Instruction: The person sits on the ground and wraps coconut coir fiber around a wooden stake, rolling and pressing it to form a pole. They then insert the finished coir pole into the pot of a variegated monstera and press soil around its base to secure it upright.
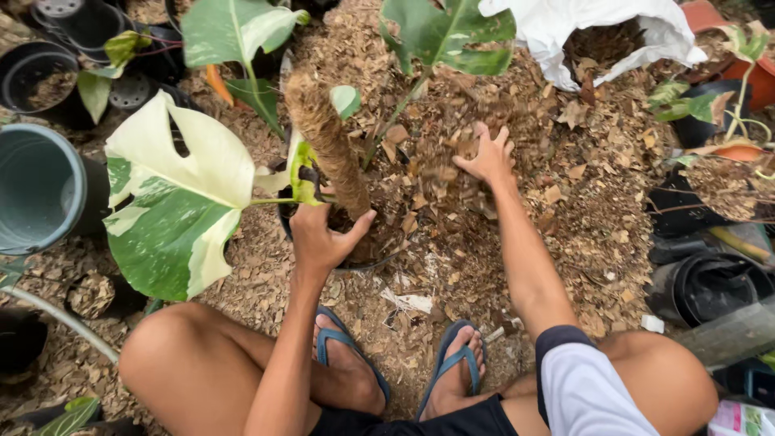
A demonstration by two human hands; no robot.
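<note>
Knees and blue sandals (452,363) nearest the viewer | left hand (323,234) gripping the fibre pole (327,141) at the black pot (355,254), fingers closed around it | right hand (487,155) right of the pole, fingers spread wide on the bark heap (581,194) | green-and-white leaf (173,202) left of pole, covering ground | white sack (597,32) beyond | grey bucket (36,190) far left.

bare arms and legs, black shorts (484,420) with a white panel, and blue flip-flops (452,359) on both feet.
</note>
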